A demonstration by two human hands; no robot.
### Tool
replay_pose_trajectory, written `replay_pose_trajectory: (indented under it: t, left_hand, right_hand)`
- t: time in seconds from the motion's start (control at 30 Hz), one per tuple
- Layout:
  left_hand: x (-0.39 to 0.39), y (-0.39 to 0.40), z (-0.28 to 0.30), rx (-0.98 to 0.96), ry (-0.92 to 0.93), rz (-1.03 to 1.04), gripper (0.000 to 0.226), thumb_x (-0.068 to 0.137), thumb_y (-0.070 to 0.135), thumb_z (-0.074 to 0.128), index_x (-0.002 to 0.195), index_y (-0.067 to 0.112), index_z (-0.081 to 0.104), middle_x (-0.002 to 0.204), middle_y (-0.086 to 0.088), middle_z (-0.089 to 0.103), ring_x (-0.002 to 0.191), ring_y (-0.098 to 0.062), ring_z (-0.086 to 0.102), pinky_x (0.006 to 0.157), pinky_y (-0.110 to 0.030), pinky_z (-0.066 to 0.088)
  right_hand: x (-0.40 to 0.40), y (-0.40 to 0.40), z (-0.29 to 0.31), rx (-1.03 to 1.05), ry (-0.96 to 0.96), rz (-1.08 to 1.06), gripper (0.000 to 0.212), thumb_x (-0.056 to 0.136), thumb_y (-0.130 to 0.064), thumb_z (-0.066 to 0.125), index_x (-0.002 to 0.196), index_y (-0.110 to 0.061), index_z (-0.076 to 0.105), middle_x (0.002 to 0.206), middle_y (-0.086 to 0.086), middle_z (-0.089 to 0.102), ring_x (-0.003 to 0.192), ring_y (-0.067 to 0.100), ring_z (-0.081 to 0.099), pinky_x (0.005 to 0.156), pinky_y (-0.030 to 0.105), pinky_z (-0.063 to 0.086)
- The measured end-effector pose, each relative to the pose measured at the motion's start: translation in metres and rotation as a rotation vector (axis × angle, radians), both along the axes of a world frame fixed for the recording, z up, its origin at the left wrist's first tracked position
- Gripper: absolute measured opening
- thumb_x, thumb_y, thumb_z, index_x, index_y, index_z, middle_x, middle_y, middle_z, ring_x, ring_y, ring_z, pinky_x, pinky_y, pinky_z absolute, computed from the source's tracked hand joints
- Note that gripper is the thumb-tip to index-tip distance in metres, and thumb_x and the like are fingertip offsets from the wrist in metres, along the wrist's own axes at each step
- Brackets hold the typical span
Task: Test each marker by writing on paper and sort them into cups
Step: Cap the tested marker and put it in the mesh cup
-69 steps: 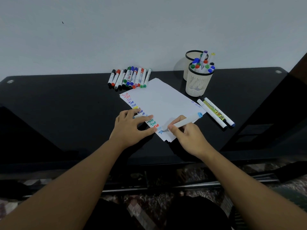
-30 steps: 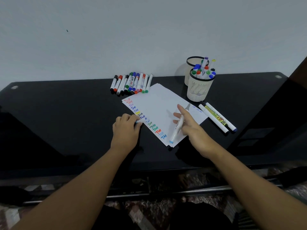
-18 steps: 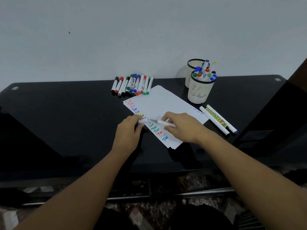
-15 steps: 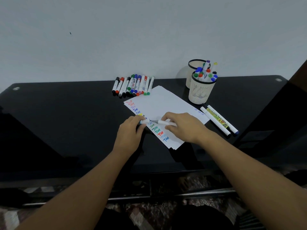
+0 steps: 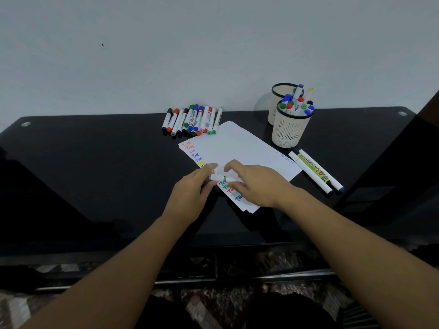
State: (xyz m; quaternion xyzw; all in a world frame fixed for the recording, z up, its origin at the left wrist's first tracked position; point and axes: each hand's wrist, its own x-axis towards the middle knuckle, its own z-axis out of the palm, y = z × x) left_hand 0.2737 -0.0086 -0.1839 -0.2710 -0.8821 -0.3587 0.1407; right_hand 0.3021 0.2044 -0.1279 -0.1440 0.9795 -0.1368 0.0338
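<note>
I observe both hands meeting over the paper on the black worktop. My left hand pinches the blue-capped end of a white marker; my right hand grips its barrel, which lies level just above the sheet's near edge (coloured test words run along that edge). A row of markers lies beyond the paper. The front mesh cup holds capped markers; a second cup stands behind it. Two long markers lie right of the paper.
</note>
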Motion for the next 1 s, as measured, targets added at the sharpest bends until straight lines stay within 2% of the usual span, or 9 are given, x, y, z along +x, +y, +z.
replay_pose_trajectory:
  t: [0.1,0.23,0.3,0.37,0.43,0.53,0.77,0.87,1.0]
  left_hand:
    - [0.003,0.000,0.004,0.047,-0.099,0.038,0.057,0.100,0.027,0.065,0.150,0.030,0.038,0.123,0.005,0.071,0.107,-0.010,0.067,0.094,-0.031,0.054]
    - [0.004,-0.001,0.006,0.075,-0.148,0.039,0.076,0.100,0.028,0.064,0.158,0.038,0.016,0.130,0.010,0.069,0.115,-0.008,0.066,0.100,-0.033,0.052]
    - [0.003,-0.001,0.005,0.063,-0.146,0.037,0.082,0.101,0.028,0.062,0.158,0.046,0.006,0.132,0.014,0.067,0.116,-0.009,0.064,0.101,-0.033,0.051]
    - [0.002,0.000,0.003,0.044,-0.131,0.054,0.082,0.102,0.029,0.061,0.158,0.047,0.005,0.133,0.017,0.065,0.121,-0.011,0.061,0.101,-0.031,0.048]
    - [0.001,0.000,0.001,0.007,-0.117,0.052,0.078,0.103,0.028,0.058,0.159,0.044,0.007,0.135,0.018,0.064,0.125,-0.012,0.056,0.101,-0.028,0.044]
    - [-0.002,0.001,-0.001,-0.027,-0.129,0.068,0.073,0.104,0.029,0.057,0.161,0.038,0.012,0.139,0.012,0.062,0.128,-0.013,0.052,0.102,-0.026,0.041]
    - [-0.014,-0.001,-0.009,-0.130,-0.125,0.111,0.046,0.103,0.039,0.054,0.146,0.024,0.047,0.127,0.000,0.065,0.121,-0.021,0.056,0.100,-0.041,0.048]
    - [-0.015,0.001,-0.009,-0.160,-0.078,0.112,0.037,0.102,0.038,0.057,0.134,0.019,0.062,0.128,0.002,0.066,0.123,-0.019,0.054,0.104,-0.040,0.045]
    - [-0.015,0.001,-0.010,-0.161,-0.021,0.101,0.025,0.099,0.034,0.063,0.118,0.020,0.072,0.121,0.007,0.070,0.116,-0.017,0.057,0.099,-0.042,0.048]
  right_hand:
    - [0.000,-0.003,0.001,0.016,-0.008,0.054,0.034,0.108,-0.037,0.045,0.139,-0.036,0.032,0.110,0.003,0.068,0.091,0.028,0.059,0.080,0.045,0.051]
    - [0.002,-0.001,0.001,-0.015,0.001,0.075,0.040,0.107,-0.033,0.042,0.146,-0.039,0.031,0.097,-0.008,0.058,0.082,0.021,0.055,0.072,0.040,0.047]
    - [0.002,0.001,0.000,-0.045,0.024,0.062,0.043,0.107,-0.031,0.041,0.149,-0.037,0.034,0.102,-0.008,0.060,0.082,0.015,0.051,0.070,0.037,0.041]
    - [0.001,0.003,-0.001,-0.114,0.041,0.040,0.042,0.107,-0.030,0.043,0.148,-0.035,0.038,0.120,-0.005,0.064,0.088,0.013,0.052,0.074,0.036,0.041]
    - [0.000,0.004,-0.002,-0.177,0.037,0.020,0.040,0.108,-0.030,0.043,0.147,-0.034,0.039,0.136,-0.003,0.061,0.105,0.016,0.057,0.086,0.040,0.048]
    - [0.000,0.005,-0.002,-0.238,0.061,-0.025,0.037,0.108,-0.032,0.045,0.145,-0.031,0.041,0.140,0.001,0.058,0.120,0.020,0.058,0.097,0.047,0.049]
    - [-0.002,0.005,-0.005,-0.331,0.140,-0.133,0.027,0.107,-0.026,0.048,0.133,-0.021,0.052,0.126,-0.004,0.059,0.097,0.014,0.059,0.083,0.035,0.047]
    - [0.001,0.002,-0.005,-0.346,0.140,-0.175,0.023,0.102,-0.024,0.051,0.125,-0.020,0.051,0.120,-0.004,0.063,0.099,0.020,0.060,0.085,0.041,0.050]
    - [0.002,0.001,-0.007,-0.345,0.130,-0.174,0.024,0.101,-0.023,0.050,0.123,-0.020,0.040,0.114,-0.001,0.061,0.090,0.025,0.063,0.080,0.046,0.053]
